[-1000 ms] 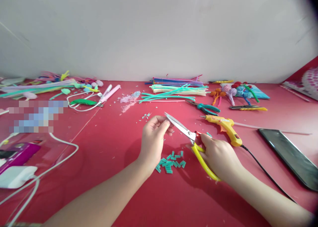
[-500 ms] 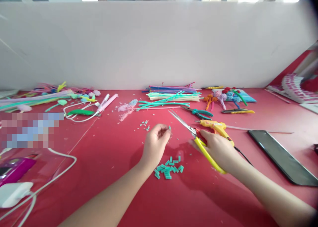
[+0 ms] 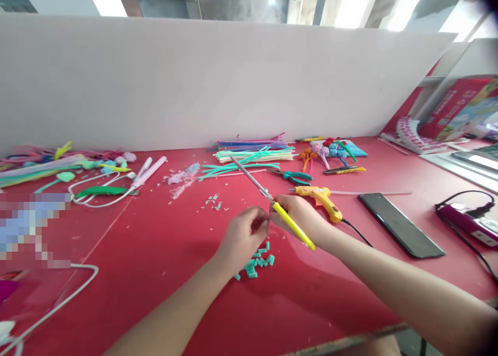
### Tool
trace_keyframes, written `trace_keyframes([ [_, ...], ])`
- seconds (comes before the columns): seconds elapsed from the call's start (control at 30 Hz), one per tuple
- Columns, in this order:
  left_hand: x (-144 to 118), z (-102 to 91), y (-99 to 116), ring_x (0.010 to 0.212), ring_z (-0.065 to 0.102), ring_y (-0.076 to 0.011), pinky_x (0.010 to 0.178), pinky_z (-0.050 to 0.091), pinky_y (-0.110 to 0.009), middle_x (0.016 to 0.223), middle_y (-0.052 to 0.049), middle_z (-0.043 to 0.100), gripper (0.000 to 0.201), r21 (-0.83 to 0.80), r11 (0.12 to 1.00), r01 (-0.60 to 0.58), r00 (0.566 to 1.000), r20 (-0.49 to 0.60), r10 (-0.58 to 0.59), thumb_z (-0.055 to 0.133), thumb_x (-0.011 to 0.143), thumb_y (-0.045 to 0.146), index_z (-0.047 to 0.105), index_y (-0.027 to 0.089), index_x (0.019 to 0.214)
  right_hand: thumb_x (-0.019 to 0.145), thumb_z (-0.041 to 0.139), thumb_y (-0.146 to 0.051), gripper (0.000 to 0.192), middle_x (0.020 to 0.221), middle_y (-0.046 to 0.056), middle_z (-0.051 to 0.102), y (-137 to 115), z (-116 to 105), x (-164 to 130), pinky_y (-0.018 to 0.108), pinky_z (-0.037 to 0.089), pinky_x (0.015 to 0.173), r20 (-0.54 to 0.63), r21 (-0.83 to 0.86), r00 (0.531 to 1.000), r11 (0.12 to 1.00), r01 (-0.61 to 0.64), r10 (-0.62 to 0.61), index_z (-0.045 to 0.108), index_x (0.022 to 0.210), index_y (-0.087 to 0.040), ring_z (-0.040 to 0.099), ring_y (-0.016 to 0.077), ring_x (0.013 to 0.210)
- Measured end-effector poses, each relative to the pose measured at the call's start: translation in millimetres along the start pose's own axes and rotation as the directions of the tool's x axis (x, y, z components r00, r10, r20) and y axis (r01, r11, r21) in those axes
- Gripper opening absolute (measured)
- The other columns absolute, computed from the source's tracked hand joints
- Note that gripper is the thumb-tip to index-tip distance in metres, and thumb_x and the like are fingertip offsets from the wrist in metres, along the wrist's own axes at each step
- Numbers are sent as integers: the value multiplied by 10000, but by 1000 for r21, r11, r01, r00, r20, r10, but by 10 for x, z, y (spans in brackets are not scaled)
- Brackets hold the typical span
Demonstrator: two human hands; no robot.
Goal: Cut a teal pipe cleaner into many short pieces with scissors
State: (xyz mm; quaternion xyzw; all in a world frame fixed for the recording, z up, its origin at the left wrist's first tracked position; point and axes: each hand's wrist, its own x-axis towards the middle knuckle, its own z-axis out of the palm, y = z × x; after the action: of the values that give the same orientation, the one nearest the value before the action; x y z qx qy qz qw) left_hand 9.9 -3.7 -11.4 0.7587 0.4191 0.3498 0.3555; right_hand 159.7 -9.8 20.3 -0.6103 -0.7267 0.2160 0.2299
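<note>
My right hand [image 3: 301, 217] is closed around scissors [image 3: 293, 225] with yellow handles; their long blades point away and to the left and look nearly together. My left hand [image 3: 243, 236] is pinched, its fingertips meeting those of my right hand. A small green pipe cleaner piece showed in this pinch half a second ago; the fingers now hide it. Just beneath my hands lies a pile of short green pipe cleaner pieces [image 3: 252, 267], partly covered by my left hand. Tiny clippings [image 3: 215, 201] are scattered on the red table [image 3: 175, 283] beyond.
Bundles of pipe cleaners [image 3: 252, 153] lie along the white partition [image 3: 194, 81]. To the right are teal-handled pliers [image 3: 295, 177], a yellow glue gun [image 3: 321, 197], a phone [image 3: 400, 224] and a purple power strip [image 3: 469, 223]. A pink stick-shaped tool [image 3: 150, 172] with white cord lies left.
My right hand has brought the scissors left, and its fingertips now touch my left hand's. The green piece in my left fingers is hidden. The view has shifted right and up.
</note>
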Motion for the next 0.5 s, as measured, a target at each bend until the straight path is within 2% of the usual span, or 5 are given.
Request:
trace_keyframes([
  [0.13, 19, -37, -14, 635, 509, -139, 586, 378, -236, 678, -11, 567, 101, 43, 999, -29, 999, -30, 31, 467, 751, 224, 558, 194, 717, 706, 412, -273, 152, 515, -39, 472, 170, -171, 36, 179, 215, 416, -16, -108, 998, 993, -57, 55, 504, 640, -172, 414, 69, 467],
  [0.2, 47, -75, -55, 618, 487, -135, 562, 355, -229, 642, -6, 541, 134, 81, 996, -37, 998, -48, 41, 471, 754, 242, 550, 189, 659, 725, 400, -277, 180, 542, -18, 523, 287, -289, 73, 190, 231, 424, -9, -235, 991, 963, -132, 133, 541, 679, -176, 447, 84, 470],
  [0.27, 84, -115, -126, 579, 447, -127, 546, 331, -229, 588, 4, 487, 216, 124, 992, -32, 997, -60, 40, 464, 765, 278, 507, 183, 576, 739, 413, -293, 204, 593, 13, 570, 421, -347, 109, 202, 250, 445, 42, -350, 988, 928, -127, 151, 562, 668, -173, 477, 100, 492],
  [0.4, 153, -171, -306, 617, 462, -138, 599, 348, -240, 634, 3, 491, 166, 160, 987, 32, 993, -118, -13, 471, 762, 295, 508, 192, 638, 805, 363, -369, 334, 639, 64, 597, 660, -249, 124, 224, 282, 493, 94, -486, 989, 872, -58, 118, 580, 667, -157, 520, 133, 542],
  [0.5, 186, -191, -394, 673, 501, -153, 664, 387, -264, 748, -12, 536, 107, 250, 965, 77, 989, -145, -41, 488, 750, 299, 526, 210, 797, 802, 347, -456, 410, 637, 88, 596, 713, -154, 98, 237, 283, 482, 73, -517, 985, 850, -99, 159, 589, 694, -143, 546, 168, 563],
])
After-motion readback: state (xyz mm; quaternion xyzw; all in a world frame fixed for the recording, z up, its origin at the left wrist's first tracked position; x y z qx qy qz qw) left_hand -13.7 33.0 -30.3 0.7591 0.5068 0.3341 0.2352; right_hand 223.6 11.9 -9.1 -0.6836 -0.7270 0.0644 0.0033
